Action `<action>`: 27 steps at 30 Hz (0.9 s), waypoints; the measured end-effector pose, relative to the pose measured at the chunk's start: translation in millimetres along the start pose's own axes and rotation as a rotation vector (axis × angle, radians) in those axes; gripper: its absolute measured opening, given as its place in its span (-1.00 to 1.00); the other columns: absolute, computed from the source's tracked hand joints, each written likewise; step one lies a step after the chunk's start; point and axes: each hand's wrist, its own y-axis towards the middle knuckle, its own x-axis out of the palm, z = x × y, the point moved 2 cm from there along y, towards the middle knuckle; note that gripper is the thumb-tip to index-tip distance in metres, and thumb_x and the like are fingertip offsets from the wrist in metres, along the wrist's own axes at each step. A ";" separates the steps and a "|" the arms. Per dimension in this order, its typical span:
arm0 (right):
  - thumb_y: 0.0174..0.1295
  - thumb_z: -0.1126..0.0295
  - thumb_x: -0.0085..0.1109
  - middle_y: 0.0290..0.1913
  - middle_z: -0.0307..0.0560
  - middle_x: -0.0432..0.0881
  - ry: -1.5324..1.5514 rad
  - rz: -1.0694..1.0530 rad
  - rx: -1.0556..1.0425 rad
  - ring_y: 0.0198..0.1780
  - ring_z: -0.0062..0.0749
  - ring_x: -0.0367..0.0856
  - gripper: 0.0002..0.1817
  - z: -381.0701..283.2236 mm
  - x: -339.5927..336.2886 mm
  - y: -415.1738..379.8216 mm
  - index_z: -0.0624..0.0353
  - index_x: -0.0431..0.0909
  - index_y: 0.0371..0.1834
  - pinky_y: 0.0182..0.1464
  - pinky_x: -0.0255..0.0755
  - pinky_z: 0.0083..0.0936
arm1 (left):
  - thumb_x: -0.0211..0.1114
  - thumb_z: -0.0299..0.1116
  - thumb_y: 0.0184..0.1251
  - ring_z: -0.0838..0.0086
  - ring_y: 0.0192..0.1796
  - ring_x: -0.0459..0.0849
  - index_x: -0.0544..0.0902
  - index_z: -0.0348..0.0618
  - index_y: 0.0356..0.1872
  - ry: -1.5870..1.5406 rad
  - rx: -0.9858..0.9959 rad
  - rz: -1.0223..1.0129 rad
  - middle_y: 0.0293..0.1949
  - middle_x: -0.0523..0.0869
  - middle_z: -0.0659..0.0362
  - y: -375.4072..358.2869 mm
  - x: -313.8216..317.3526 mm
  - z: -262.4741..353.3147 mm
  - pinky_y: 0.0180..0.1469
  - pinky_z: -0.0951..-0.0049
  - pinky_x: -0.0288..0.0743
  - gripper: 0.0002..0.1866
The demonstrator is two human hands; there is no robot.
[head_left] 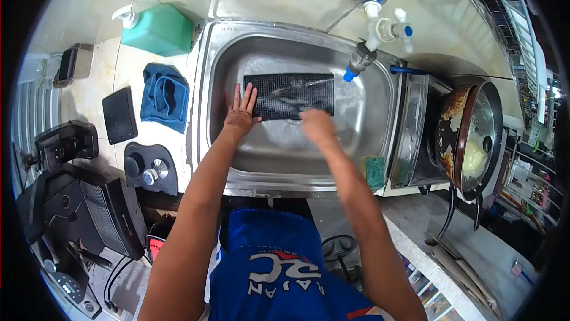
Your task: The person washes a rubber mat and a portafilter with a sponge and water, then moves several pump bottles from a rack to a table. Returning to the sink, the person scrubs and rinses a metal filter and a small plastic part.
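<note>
A black rectangular mat with a fine grid texture (pixel 320 92) lies on the bottom of the steel sink (pixel 261 158). My left hand (pixel 240 113) presses on its left end, fingers spread flat. At the mat's lower right edge is my right hand (pixel 319 125), its fingers curled closed and smeared by motion. Greyish streaks blur over the middle of the mat. A thin pale curve shows beside the right fingers, but what they hold cannot be made out.
A faucet with a blue tip (pixel 351 73) hangs over the sink's right side. Left stand a green pump bottle (pixel 157 30), a folded blue cloth (pixel 165 97) and a coffee tamper on a black stand (pixel 151 169). Right are a green sponge (pixel 373 172) and a lidded pan (pixel 475 140).
</note>
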 end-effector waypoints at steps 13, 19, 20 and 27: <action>0.07 0.33 0.01 -0.11 0.06 0.63 0.008 -0.099 -0.037 -0.02 -0.04 0.57 -0.71 -34.2 -17.7 6.3 0.10 0.64 -0.18 0.01 0.42 -0.15 | 0.07 0.16 0.24 0.01 0.48 -0.47 -0.27 -0.01 0.46 0.061 -0.002 -0.091 0.48 -0.43 0.18 1.9 -8.1 -2.4 0.39 -0.26 -0.41 -0.05; 0.06 0.26 0.12 -0.29 0.01 0.67 -0.144 0.091 0.178 -0.15 -0.06 0.63 -0.80 117.3 -59.6 26.1 0.04 0.67 -0.32 -0.12 0.46 -0.14 | 0.08 0.16 0.24 0.02 0.48 -0.47 -0.25 0.00 0.46 0.008 0.020 0.006 0.48 -0.42 0.20 2.5 0.5 -7.8 0.39 -0.25 -0.43 -0.05; 0.03 0.27 0.13 -0.30 0.01 0.66 -0.060 0.091 0.270 -0.16 -0.05 0.62 -0.80 123.7 -63.5 17.8 0.04 0.67 -0.33 -0.12 0.46 -0.12 | 0.09 0.15 0.23 0.02 0.48 -0.47 -0.25 0.00 0.46 0.004 0.026 -0.002 0.48 -0.41 0.20 3.0 -0.9 -5.1 0.39 -0.25 -0.43 -0.04; 0.10 0.29 0.06 -0.17 0.04 0.64 -0.101 0.077 -0.169 -0.07 -0.03 0.59 -0.76 17.5 -33.0 20.5 -0.01 0.66 -0.21 -0.03 0.45 -0.15 | 0.07 0.17 0.24 0.03 0.48 -0.48 -0.25 0.00 0.46 -0.005 0.030 0.006 0.49 -0.40 0.18 1.8 -1.1 -5.1 0.38 -0.27 -0.44 -0.05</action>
